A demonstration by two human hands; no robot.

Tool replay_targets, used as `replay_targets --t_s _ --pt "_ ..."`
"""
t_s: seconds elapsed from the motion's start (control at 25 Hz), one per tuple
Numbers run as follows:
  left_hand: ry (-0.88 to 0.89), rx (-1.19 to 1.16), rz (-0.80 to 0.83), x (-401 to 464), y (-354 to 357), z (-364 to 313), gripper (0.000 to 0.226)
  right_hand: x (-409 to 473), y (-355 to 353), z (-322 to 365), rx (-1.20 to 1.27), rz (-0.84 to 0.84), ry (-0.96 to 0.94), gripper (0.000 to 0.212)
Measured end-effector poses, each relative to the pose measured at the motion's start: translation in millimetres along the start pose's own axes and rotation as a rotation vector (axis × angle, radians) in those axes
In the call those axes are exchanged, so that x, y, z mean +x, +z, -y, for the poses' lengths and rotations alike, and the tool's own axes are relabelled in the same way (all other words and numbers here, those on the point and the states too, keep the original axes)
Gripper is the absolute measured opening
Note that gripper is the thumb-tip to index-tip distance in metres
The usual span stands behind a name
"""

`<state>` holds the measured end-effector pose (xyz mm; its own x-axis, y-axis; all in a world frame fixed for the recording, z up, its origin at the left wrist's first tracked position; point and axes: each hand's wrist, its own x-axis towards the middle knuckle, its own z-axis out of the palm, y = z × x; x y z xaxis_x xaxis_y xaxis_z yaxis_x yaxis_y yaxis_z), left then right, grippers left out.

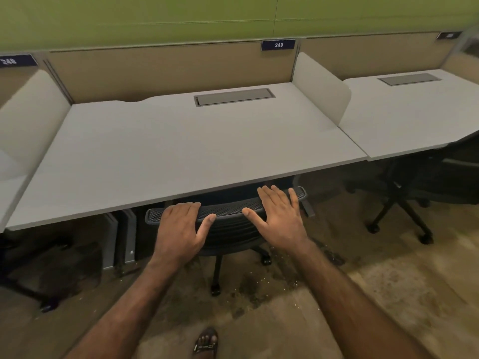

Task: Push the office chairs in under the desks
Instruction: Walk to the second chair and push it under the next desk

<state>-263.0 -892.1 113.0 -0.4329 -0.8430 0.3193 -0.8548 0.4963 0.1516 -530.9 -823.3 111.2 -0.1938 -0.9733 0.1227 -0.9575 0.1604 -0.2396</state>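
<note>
A black mesh-backed office chair (228,212) stands tucked under the grey desk (181,146) marked 249, only the top of its backrest and its wheeled base showing. My left hand (181,224) lies flat on the backrest's top edge at its left part, fingers straight. My right hand (278,216) lies flat on the right part of the same edge, fingers spread. A second dark office chair (425,187) sits partly under the neighbouring desk (404,115) on the right, its legs and castors sticking out.
White side dividers (320,86) separate the desks. Grey desk legs (121,239) stand left of the chair. Another chair base (39,296) shows at the far left. Patterned carpet covers the floor, and my sandalled foot (206,343) is at the bottom.
</note>
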Motion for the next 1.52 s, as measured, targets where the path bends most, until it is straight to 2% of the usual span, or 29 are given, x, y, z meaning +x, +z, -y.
replay_targets --t_s 0.28,0.52,0.68,1.04,1.24,1.52 --pt "-0.109 -0.015 -0.050 -35 -9 -36 0.070 -29 2 -22 0.029 -0.032 -0.116 0.090" --pt "-0.198 -0.006 -0.183 -65 -5 -63 0.055 -57 -5 -41 0.045 -0.052 -0.211 0.078" --pt "-0.262 -0.090 -0.231 -86 4 -83 0.044 -69 -7 -47 0.047 -0.046 -0.240 0.078" --pt "-0.279 -0.151 -0.222 -66 4 -75 0.046 -40 -13 -45 0.014 -0.016 -0.272 0.086" --pt "-0.271 -0.153 -0.168 -44 6 -64 0.057 -14 -14 -43 0.019 0.023 -0.264 0.083" --pt "-0.255 -0.136 -0.122 -1 18 -38 0.063 35 -11 -35 0.022 0.109 -0.225 0.091"
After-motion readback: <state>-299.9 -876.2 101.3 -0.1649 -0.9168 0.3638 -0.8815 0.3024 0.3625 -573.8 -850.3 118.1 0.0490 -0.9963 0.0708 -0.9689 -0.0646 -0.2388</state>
